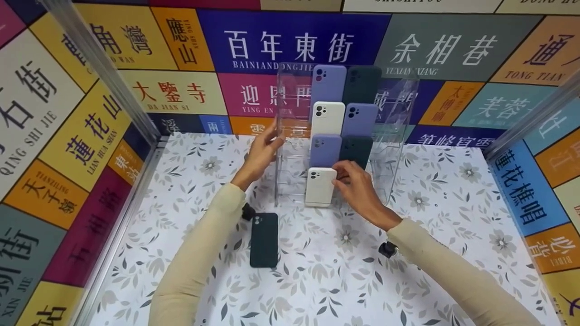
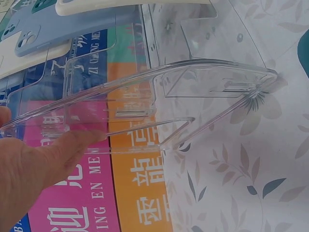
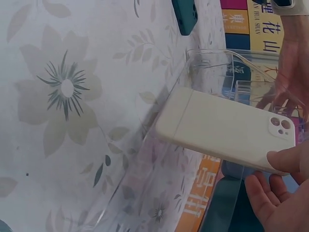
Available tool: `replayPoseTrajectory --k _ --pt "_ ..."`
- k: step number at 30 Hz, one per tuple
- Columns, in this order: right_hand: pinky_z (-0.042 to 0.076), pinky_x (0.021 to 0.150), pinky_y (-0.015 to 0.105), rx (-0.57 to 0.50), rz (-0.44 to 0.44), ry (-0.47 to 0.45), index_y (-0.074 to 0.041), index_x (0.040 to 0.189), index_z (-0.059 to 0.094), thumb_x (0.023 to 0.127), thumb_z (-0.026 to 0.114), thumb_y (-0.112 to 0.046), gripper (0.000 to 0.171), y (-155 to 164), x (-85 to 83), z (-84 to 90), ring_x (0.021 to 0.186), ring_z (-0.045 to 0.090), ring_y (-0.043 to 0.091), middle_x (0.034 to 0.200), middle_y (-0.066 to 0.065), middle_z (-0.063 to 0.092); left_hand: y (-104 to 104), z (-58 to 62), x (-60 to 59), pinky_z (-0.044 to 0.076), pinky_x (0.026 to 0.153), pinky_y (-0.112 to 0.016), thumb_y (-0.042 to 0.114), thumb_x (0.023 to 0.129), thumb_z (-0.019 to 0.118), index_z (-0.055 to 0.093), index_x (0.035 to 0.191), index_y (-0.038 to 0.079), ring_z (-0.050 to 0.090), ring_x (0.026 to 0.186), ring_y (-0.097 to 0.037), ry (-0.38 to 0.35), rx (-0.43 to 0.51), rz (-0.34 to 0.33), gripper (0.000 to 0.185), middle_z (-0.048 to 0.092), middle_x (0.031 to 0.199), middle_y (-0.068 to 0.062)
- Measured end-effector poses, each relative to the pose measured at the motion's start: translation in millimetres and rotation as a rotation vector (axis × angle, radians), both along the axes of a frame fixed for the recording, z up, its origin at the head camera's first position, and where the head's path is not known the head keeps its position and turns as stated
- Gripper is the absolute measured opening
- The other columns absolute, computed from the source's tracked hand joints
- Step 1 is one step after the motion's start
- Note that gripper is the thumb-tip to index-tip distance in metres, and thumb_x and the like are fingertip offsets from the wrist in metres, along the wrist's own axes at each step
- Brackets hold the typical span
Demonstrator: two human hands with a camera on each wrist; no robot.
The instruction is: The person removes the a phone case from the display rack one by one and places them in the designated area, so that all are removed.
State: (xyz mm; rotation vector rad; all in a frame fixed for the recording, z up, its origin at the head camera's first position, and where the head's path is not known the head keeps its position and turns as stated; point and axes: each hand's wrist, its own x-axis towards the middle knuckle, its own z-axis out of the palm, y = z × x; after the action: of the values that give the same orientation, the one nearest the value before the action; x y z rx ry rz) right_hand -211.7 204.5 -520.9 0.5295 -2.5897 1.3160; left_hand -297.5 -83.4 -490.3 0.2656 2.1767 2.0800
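Lying nearest the camera, at about 7 o'clock from the clear display rack (image 1: 290,149), a dark green phone case (image 1: 264,239) is resting flat on the flowered counter (image 1: 317,280), untouched by either hand. Up at 12 o'clock the rack is standing upright on the counter, carrying lilac, cream and dark cases in two stepped columns (the left-hand slots are showing only clear plastic). The left hand (image 1: 262,151) is gripping the rack's left edge, at 9 o'clock of the rack, fingers and thumb curling round the clear wall; the left wrist view is showing the thumb pressing against it. The right hand (image 1: 358,188) is pinching a cream phone case (image 1: 320,186) by its right edge, holding it upright in the rack's lowest row, at 6 o'clock below a lilac case (image 1: 325,150).
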Motion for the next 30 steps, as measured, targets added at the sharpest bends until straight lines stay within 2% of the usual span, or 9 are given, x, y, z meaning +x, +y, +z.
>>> replayPoseTrajectory --k 5,19,25,30 --pt "0.062 0.090 0.043 -0.007 0.011 0.013 -0.001 0.132 0.065 0.100 0.076 0.008 0.035 0.7 3.6 -8.0 0.106 0.072 0.028 0.120 0.014 0.068 -0.3 -0.5 1.7 0.056 0.106 -0.061 0.022 0.114 0.060 0.030 0.175 0.032 0.059 0.145 -0.034 0.001 -0.014 -0.008 0.068 0.050 0.168 -0.014" --pt "0.062 0.090 0.048 -0.066 0.008 0.037 -0.001 0.137 0.058 0.099 0.074 0.010 0.042 1.7 4.3 -25.3 0.110 0.068 0.028 0.128 0.016 0.065 1.6 -1.3 0.5 0.054 0.107 -0.065 0.021 0.115 0.059 0.032 0.174 0.029 0.058 0.145 -0.034 0.002 0.004 -0.008 0.066 0.051 0.167 -0.014" --pt "0.062 0.091 0.049 -0.067 0.021 0.051 -0.002 0.137 0.058 0.100 0.074 0.010 0.043 -2.8 2.3 -21.4 0.112 0.068 0.029 0.129 0.016 0.065 -0.5 1.0 1.1 0.056 0.106 -0.062 0.023 0.114 0.059 0.030 0.175 0.027 0.057 0.147 -0.038 0.002 0.001 -0.002 0.068 0.049 0.169 -0.015" --pt "0.063 0.088 0.047 -0.073 0.016 0.076 -0.002 0.138 0.059 0.099 0.074 0.012 0.043 -2.8 5.1 -13.5 0.111 0.068 0.028 0.129 0.016 0.065 -0.5 1.0 1.1 0.058 0.104 -0.057 0.022 0.114 0.059 0.028 0.176 0.024 0.059 0.144 -0.035 0.009 -0.008 -0.002 0.069 0.049 0.169 -0.016"
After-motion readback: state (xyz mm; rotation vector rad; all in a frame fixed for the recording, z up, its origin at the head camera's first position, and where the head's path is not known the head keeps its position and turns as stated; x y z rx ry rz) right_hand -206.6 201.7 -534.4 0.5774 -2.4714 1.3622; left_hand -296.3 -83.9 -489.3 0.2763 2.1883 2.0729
